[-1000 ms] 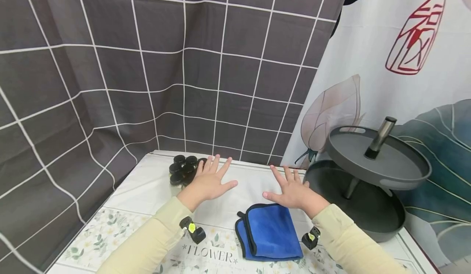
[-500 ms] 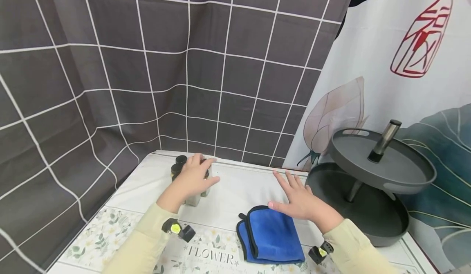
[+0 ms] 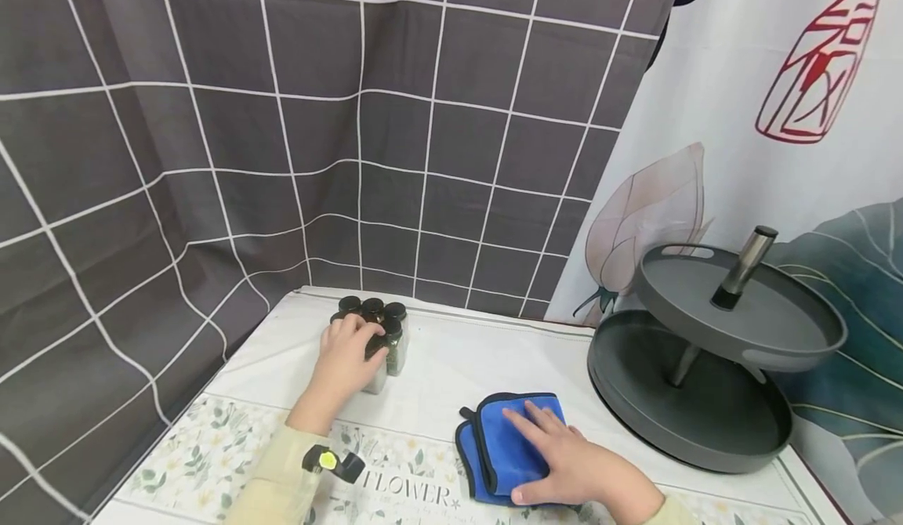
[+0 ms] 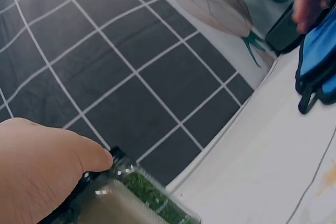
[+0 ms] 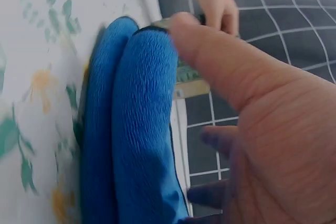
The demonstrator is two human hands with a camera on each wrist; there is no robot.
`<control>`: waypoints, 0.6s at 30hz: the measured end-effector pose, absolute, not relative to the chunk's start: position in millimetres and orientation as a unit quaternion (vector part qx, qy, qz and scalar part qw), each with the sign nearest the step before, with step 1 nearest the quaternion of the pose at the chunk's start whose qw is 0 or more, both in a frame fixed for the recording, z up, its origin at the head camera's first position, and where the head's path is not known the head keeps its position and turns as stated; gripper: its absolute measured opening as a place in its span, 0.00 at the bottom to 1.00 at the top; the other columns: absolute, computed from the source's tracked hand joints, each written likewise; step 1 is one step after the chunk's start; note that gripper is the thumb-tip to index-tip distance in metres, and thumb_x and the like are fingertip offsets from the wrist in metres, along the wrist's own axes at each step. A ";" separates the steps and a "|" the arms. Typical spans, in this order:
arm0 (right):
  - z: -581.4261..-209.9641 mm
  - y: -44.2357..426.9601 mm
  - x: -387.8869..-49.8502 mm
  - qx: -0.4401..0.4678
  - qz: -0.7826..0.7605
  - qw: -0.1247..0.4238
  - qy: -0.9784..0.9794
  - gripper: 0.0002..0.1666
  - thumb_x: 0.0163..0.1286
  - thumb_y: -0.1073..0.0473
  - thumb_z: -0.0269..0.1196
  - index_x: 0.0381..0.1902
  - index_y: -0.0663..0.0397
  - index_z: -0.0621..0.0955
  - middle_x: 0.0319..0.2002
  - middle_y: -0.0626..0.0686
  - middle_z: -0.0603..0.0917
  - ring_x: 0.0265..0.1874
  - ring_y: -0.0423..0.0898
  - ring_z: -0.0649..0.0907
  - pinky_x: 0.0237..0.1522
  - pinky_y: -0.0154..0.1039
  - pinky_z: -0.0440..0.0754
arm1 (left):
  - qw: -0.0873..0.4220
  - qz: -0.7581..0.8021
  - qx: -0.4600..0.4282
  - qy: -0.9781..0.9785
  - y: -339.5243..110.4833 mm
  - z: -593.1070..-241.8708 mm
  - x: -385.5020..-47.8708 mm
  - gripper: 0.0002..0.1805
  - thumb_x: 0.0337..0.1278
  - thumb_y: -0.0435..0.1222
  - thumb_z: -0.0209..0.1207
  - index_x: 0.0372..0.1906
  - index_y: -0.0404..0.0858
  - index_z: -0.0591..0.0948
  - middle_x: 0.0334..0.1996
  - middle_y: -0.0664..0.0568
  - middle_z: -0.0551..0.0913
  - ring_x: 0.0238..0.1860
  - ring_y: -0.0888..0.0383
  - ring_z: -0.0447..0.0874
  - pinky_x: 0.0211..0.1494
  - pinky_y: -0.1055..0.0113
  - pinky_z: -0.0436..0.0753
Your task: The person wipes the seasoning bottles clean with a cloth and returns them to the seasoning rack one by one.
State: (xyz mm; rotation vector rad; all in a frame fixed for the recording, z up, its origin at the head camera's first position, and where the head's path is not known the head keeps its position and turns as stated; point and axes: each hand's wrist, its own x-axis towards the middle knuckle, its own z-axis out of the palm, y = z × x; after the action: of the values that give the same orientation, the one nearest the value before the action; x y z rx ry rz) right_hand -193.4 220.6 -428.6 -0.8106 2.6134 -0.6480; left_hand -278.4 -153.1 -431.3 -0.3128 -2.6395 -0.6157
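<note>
My left hand (image 3: 342,364) curls its fingers and thumb round the black lid of a spice jar (image 3: 376,382) with pale contents, at the front of a tight cluster. Beside it stands a jar of green flakes (image 3: 396,355). In the left wrist view, the thumb lies on the lid of the pale jar (image 4: 107,205). Over the folded blue cloth (image 3: 497,435), edged in black, my right hand (image 3: 567,454) is spread with fingers apart. From the right wrist view, the thumb is close to the cloth's rounded fold (image 5: 147,77); whether it touches is unclear.
A dark grey two-tier round tray (image 3: 694,427) with a metal post stands at the right. Several more black-lidded jars (image 3: 372,307) fill the back of the cluster. Behind the white, flower-printed table cover (image 3: 451,353) hangs a grey grid curtain (image 3: 395,133).
My left hand has moved left and down from above the table onto the front jar. The right hand has lowered from behind the blue cloth to over it.
</note>
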 end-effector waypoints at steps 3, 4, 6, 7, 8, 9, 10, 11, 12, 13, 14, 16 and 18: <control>-434.5 218.1 -191.0 -0.268 -0.228 0.186 0.917 0.61 0.57 0.32 0.72 0.80 0.47 0.59 0.75 0.72 0.56 0.72 0.79 0.53 0.59 0.84 0.57 | 0.217 -0.210 -0.107 -0.947 -154.3 -433.2 -281.2 0.17 0.59 0.43 0.68 0.51 0.41 0.84 0.51 0.44 0.77 0.56 0.44 0.69 0.67 0.44 0.65; -436.7 217.1 -190.9 -0.266 -0.221 0.190 0.919 0.61 0.56 0.33 0.73 0.79 0.47 0.60 0.76 0.72 0.55 0.72 0.79 0.53 0.59 0.84 0.57 | 0.219 -0.207 -0.106 -0.947 -154.6 -433.2 -281.6 0.17 0.58 0.43 0.68 0.50 0.41 0.84 0.51 0.44 0.78 0.55 0.44 0.70 0.67 0.44 0.65; -440.4 214.0 -190.2 -0.262 -0.203 0.188 0.925 0.63 0.52 0.33 0.76 0.79 0.46 0.61 0.76 0.72 0.55 0.72 0.79 0.52 0.58 0.85 0.56 | 0.221 -0.200 -0.108 -0.949 -155.7 -432.0 -280.7 0.18 0.56 0.43 0.70 0.50 0.41 0.83 0.50 0.44 0.79 0.55 0.43 0.69 0.67 0.44 0.64; -442.0 212.0 -190.1 -0.259 -0.192 0.184 0.928 0.64 0.49 0.33 0.77 0.78 0.46 0.62 0.76 0.72 0.54 0.72 0.79 0.52 0.57 0.85 0.56 | 0.221 -0.197 -0.109 -0.949 -156.1 -431.3 -279.9 0.19 0.55 0.43 0.70 0.50 0.41 0.83 0.49 0.44 0.79 0.55 0.43 0.69 0.67 0.43 0.63; -443.4 210.0 -190.0 -0.255 -0.182 0.182 0.932 0.64 0.47 0.34 0.78 0.78 0.45 0.63 0.76 0.72 0.54 0.73 0.79 0.52 0.57 0.86 0.57 | 0.220 -0.195 -0.109 -0.950 -156.3 -430.4 -279.2 0.19 0.54 0.43 0.71 0.50 0.41 0.83 0.49 0.44 0.80 0.54 0.42 0.69 0.66 0.43 0.62; -444.7 207.9 -190.0 -0.250 -0.172 0.180 0.936 0.65 0.46 0.34 0.79 0.78 0.44 0.63 0.76 0.71 0.54 0.73 0.78 0.52 0.57 0.85 0.57 | 0.220 -0.191 -0.109 -0.950 -156.6 -430.0 -278.7 0.20 0.53 0.43 0.71 0.50 0.41 0.83 0.48 0.43 0.80 0.54 0.42 0.68 0.66 0.42 0.61; -445.4 205.7 -189.7 -0.245 -0.163 0.175 0.939 0.64 0.45 0.35 0.80 0.77 0.43 0.64 0.76 0.71 0.55 0.73 0.77 0.53 0.57 0.85 0.58 | 0.221 -0.190 -0.108 -0.951 -156.9 -429.7 -278.3 0.20 0.53 0.43 0.71 0.51 0.41 0.82 0.47 0.43 0.80 0.54 0.42 0.67 0.65 0.42 0.61; -446.0 203.5 -189.5 -0.240 -0.158 0.170 0.943 0.63 0.45 0.36 0.80 0.77 0.43 0.65 0.76 0.71 0.56 0.73 0.77 0.54 0.56 0.85 0.59 | 0.221 -0.189 -0.106 -0.951 -157.1 -429.7 -278.0 0.21 0.54 0.44 0.71 0.51 0.41 0.82 0.46 0.43 0.80 0.54 0.42 0.67 0.64 0.43 0.61; -446.5 201.6 -189.3 -0.236 -0.152 0.164 0.946 0.61 0.46 0.38 0.80 0.76 0.43 0.66 0.75 0.71 0.57 0.72 0.77 0.55 0.56 0.84 0.60 | 0.222 -0.191 -0.104 -0.951 -157.2 -429.6 -277.7 0.21 0.54 0.44 0.71 0.51 0.42 0.82 0.45 0.43 0.81 0.54 0.42 0.66 0.63 0.43 0.61; -447.0 199.9 -189.0 -0.233 -0.146 0.158 0.949 0.59 0.47 0.41 0.80 0.75 0.43 0.67 0.75 0.71 0.58 0.72 0.77 0.56 0.56 0.84 0.61 | 0.224 -0.194 -0.101 -0.950 -157.1 -429.7 -277.5 0.21 0.54 0.44 0.72 0.51 0.42 0.83 0.44 0.43 0.81 0.53 0.42 0.66 0.62 0.44 0.61; -447.6 198.4 -188.2 -0.230 -0.141 0.151 0.951 0.56 0.49 0.44 0.79 0.75 0.44 0.69 0.74 0.71 0.60 0.72 0.77 0.57 0.56 0.83 0.62 | 0.226 -0.197 -0.098 -0.949 -156.9 -429.8 -277.5 0.21 0.54 0.45 0.72 0.51 0.42 0.83 0.43 0.44 0.81 0.53 0.43 0.66 0.61 0.45 0.62; -448.8 195.0 -186.4 -0.224 -0.131 0.134 0.956 0.50 0.51 0.52 0.76 0.73 0.46 0.71 0.73 0.72 0.62 0.71 0.77 0.60 0.55 0.83 0.64 | 0.229 -0.210 -0.098 -0.946 -156.4 -430.4 -277.5 0.21 0.52 0.46 0.74 0.49 0.42 0.84 0.42 0.46 0.81 0.52 0.44 0.67 0.59 0.46 0.62; -451.7 191.4 -184.1 -0.220 -0.118 0.118 0.961 0.47 0.51 0.58 0.74 0.71 0.48 0.73 0.71 0.73 0.65 0.69 0.78 0.62 0.55 0.82 0.65 | 0.231 -0.225 -0.100 -0.941 -155.4 -430.6 -276.8 0.22 0.48 0.46 0.76 0.47 0.42 0.85 0.41 0.47 0.82 0.51 0.45 0.67 0.59 0.47 0.62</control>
State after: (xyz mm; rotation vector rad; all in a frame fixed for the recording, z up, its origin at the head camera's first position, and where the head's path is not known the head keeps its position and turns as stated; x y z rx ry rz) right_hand -184.1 191.4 -451.7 -0.6440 2.8121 -0.3448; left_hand -276.8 -155.4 -430.6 -0.2743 -2.5886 -0.6201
